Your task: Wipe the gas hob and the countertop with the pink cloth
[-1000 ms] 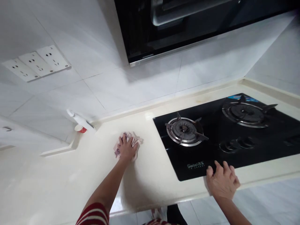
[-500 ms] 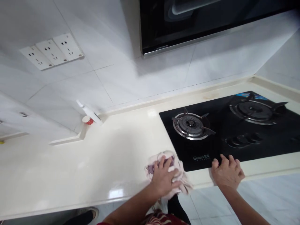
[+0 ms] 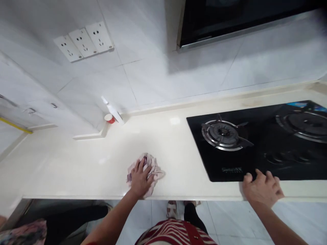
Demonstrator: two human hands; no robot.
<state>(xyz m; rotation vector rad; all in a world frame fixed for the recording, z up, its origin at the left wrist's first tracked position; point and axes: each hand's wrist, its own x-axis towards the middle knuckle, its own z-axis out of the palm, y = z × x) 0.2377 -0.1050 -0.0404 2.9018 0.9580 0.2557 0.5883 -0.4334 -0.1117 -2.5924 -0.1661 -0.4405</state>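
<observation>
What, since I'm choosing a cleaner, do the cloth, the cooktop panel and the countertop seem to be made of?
Cloth: soft woven or knit textile, matte, judging by its loose folds; fibre unclear.
Cooktop panel: probably glass, smooth and black with a faint sheen; coated metal is possible.
Countertop: perhaps engineered stone, cream and polished, showing bright light reflections.

The left hand (image 3: pixel 141 182) hides part of the cloth (image 3: pixel 154 166) beneath it, lettering (image 3: pixel 232 169) just beyond the right hand (image 3: pixel 262 189) is too blurred to read surely, and the view's edges cut off the stove (image 3: pixel 217 163) to that hand's right and the black hood (image 3: pixel 230 23) beyond it.
</observation>
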